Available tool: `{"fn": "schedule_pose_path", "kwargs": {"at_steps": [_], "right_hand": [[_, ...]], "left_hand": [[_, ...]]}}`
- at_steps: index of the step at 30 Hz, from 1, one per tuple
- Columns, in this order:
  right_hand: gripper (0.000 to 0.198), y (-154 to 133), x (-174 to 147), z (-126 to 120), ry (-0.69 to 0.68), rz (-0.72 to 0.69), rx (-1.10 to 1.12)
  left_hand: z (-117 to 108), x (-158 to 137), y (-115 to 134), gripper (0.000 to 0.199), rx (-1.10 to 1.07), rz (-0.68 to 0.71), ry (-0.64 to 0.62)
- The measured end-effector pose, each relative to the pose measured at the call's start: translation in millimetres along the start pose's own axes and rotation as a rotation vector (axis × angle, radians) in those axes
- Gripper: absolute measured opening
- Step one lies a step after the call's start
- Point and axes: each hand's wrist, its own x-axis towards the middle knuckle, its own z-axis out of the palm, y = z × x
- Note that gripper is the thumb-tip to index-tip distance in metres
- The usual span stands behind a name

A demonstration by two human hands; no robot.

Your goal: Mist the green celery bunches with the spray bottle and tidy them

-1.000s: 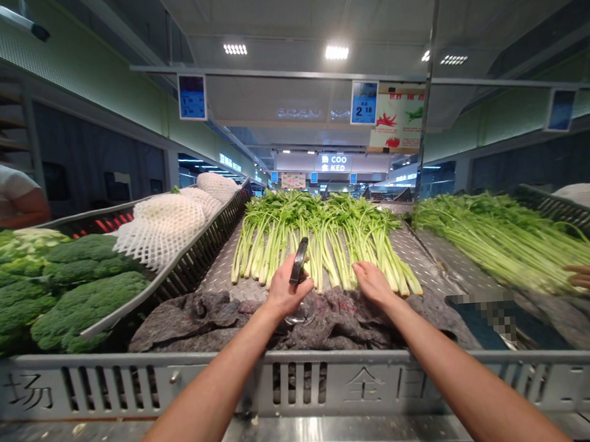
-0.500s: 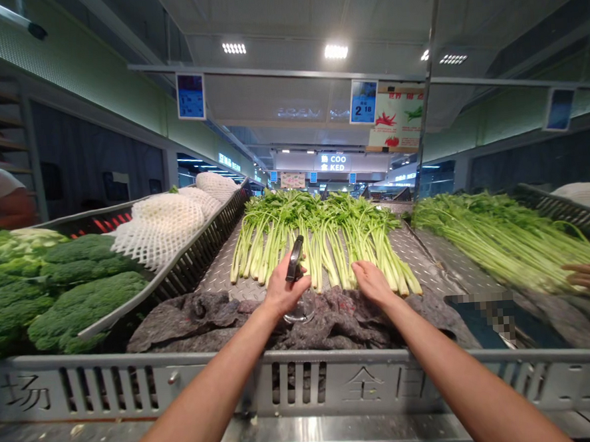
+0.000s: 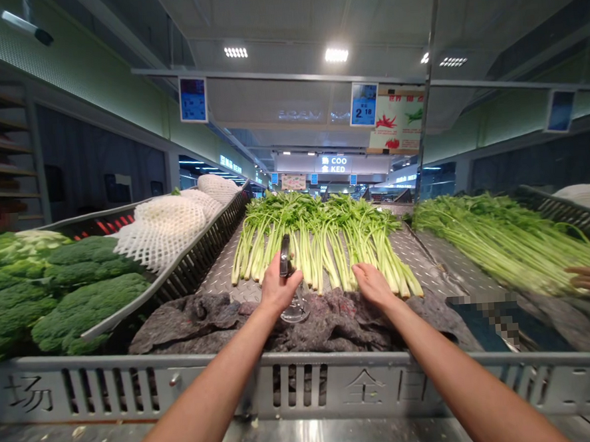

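My left hand (image 3: 279, 287) is closed around a clear spray bottle (image 3: 294, 312) with a black trigger head (image 3: 284, 256) that sticks up above the fingers. It hangs over the front of the display, near the cut ends of the celery (image 3: 306, 237). The celery lies in a row, pale stalks toward me and leaves at the back. At the right part of the row my right hand (image 3: 371, 282) is closed among the stalk ends. Its fingers curl out of sight, so what they hold, if anything, is hidden.
A dark grey cloth (image 3: 196, 320) lies bunched behind the grey slatted front rail (image 3: 225, 379). To the left stand broccoli (image 3: 92, 293) and a black crate (image 3: 202, 253) with white foam-netted produce (image 3: 163, 226). A mirror wall (image 3: 496, 168) closes off the right side.
My left hand has moved slightly left with the spray bottle, whose trigger head has turned more upright. My right hand has stayed almost still. The person at the far left has mostly gone from view.
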Motion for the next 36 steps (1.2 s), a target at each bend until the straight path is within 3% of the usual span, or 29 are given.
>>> {"fn": "schedule_pose_path", "kwargs": {"at_steps": [10, 17, 24, 30, 36], "right_hand": [[0.035, -2.3, -0.3, -2.1, -0.006, 0.004, 0.001], [0.034, -2.2, -0.3, -2.1, -0.003, 0.006, -0.005], [0.035, 1.5, 1.5, -2.8, 0.008, 0.002, -0.006], [0.036, 2.0, 2.8, -3.9, -0.002, 0.0, -0.022], [0.035, -1.9, 0.6, -5.1, -0.009, 0.015, -0.013]], "left_hand": [[1.1, -3.9, 11.6, 0.034, 0.065, 0.037, -0.157], [17.2, -4.4, 29.5, 0.047, 0.276, 0.236, -0.236], [38.0, -3.5, 34.8, 0.041, 0.162, 0.138, -0.193], [38.3, -5.9, 26.0, 0.036, 0.069, 0.136, -0.202], [39.2, -10.0, 34.1, 0.034, 0.089, 0.149, -0.229]]}}
